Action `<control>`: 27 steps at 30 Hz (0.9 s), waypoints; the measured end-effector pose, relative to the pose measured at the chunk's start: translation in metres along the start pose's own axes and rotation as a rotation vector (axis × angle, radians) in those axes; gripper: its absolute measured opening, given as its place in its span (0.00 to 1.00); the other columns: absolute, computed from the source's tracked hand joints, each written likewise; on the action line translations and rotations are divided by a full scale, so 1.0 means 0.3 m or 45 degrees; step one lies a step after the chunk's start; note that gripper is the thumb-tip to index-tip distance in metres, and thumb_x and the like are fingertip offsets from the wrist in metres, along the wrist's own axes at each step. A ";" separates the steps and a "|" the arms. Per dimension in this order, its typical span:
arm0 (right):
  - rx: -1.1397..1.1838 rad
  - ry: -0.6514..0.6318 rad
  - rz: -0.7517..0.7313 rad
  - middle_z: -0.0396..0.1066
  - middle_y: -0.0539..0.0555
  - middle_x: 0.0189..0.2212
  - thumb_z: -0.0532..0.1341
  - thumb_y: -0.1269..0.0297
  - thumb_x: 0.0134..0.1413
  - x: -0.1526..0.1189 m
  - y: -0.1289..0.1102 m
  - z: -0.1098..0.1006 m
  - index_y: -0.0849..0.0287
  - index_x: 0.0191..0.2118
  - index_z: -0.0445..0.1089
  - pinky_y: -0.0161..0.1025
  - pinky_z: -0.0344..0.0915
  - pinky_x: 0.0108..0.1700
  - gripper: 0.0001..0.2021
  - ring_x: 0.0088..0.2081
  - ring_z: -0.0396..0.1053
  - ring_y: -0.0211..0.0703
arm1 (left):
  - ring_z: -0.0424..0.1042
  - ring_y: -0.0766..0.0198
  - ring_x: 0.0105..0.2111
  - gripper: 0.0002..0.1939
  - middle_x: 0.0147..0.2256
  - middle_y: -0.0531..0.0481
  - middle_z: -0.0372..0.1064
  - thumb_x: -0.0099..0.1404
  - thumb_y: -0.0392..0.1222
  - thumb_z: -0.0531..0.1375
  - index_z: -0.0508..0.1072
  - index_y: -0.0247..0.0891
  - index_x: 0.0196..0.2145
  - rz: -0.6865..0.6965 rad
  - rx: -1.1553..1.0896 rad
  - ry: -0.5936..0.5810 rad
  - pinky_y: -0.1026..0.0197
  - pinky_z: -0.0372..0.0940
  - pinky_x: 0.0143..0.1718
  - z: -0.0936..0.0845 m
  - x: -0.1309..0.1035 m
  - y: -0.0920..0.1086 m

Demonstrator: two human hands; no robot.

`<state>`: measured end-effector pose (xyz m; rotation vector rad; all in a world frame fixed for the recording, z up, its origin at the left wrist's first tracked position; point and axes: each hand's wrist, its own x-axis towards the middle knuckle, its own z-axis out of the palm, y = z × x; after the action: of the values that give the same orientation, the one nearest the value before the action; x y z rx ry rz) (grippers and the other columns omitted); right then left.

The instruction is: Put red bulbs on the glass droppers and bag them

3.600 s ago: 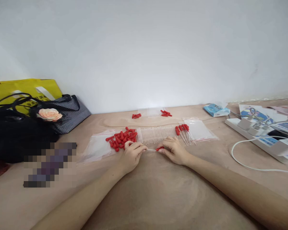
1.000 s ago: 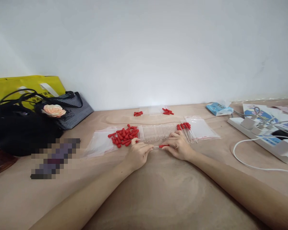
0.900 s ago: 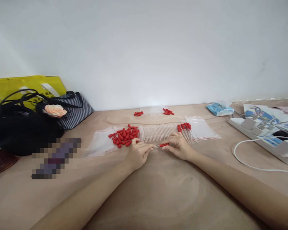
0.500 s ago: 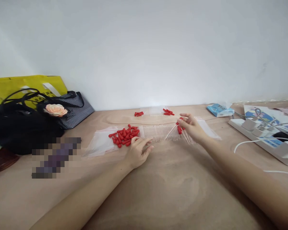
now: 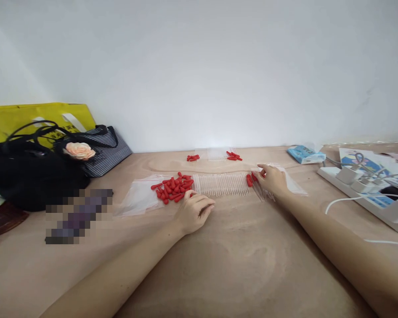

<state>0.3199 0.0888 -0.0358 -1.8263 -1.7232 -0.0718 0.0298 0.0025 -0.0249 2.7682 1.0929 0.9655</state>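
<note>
My right hand (image 5: 272, 179) is closed on the red bulb end of a dropper (image 5: 258, 189), low at the right end of a row of slim clear tubes (image 5: 220, 184). Other red-bulbed droppers (image 5: 249, 180) lie beside its fingertips, partly hidden. My left hand (image 5: 194, 213) rests on the table with fingers loosely curved and thumb a little apart, and nothing shows in it. Just beyond it is a heap of red rubber bulbs (image 5: 172, 189), lying partly on clear plastic bags (image 5: 135, 194).
More clear bags (image 5: 293, 181) lie under and past my right hand. Near the wall are two small groups of red bulbs (image 5: 193, 157) (image 5: 234, 156) and clear tubes. A power strip (image 5: 368, 194) with cables and a blue packet (image 5: 305, 154) stand right; bags (image 5: 108, 148) stand left.
My right hand has moved right and down, bringing the dropper from above the tube row to the table at its right end. My left hand's fingers have curled slightly, staying in place.
</note>
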 end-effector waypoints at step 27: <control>-0.431 -0.469 0.057 0.70 0.58 0.23 0.50 0.60 0.49 -0.058 -0.157 -0.097 0.61 0.21 0.69 0.46 0.53 0.38 0.16 0.31 0.67 0.50 | 0.55 0.46 0.47 0.19 0.44 0.38 0.60 0.49 0.53 0.57 0.74 0.36 0.32 -0.941 0.700 -0.186 0.47 0.47 0.45 -0.011 0.221 -0.134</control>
<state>0.2846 0.0578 -0.0015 -2.2352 -2.0157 -0.0083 0.0410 0.0734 0.0047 2.3058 2.3705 0.3964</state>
